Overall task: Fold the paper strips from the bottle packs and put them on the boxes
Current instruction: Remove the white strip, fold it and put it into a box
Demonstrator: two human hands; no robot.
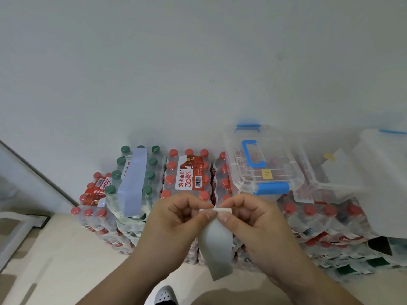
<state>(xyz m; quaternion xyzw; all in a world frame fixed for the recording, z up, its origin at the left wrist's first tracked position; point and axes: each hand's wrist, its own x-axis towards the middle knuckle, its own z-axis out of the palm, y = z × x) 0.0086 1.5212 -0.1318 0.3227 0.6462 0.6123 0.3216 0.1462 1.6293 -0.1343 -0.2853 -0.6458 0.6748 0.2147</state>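
Note:
I hold a white paper strip (217,245) in front of me with both hands. My left hand (178,221) and my right hand (253,219) pinch its top edge side by side, thumbs forward, and the rest of the strip hangs down in a loose curl. Behind the hands stand shrink-wrapped bottle packs: a red-capped pack (187,172) with a red and white label, and a green-capped pack (134,179) with a pale blue-white strip (133,181) lying along its top. A clear plastic box (262,164) with blue handle and clips rests on the packs to the right.
More red-capped packs (94,208) are stacked at the left and under the boxes at the right (319,219). A second clear box (330,172) and a white bin (383,179) sit further right. A white wall is behind; beige floor and my shoe (165,296) below.

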